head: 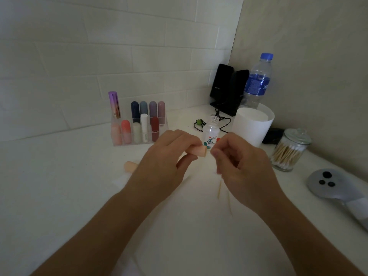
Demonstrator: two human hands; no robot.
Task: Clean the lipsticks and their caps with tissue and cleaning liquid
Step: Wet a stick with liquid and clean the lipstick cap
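Note:
My left hand grips a peach lipstick cap, its open end turned to the right. My right hand is pinched shut just right of that opening, and a thin pale stick, apparently a cotton swab, hangs below its fingers. The matching peach lipstick part lies on the counter behind my left wrist. An uncapped small clear bottle of cleaning liquid stands just beyond my hands. A white tissue is spread on the counter under my forearms. A clear organizer holds several lipsticks.
A white roll of tissue, a water bottle and black speakers stand at the back right. A glass jar of cotton swabs and a grey shower head are to the right. Tiled walls close off the corner.

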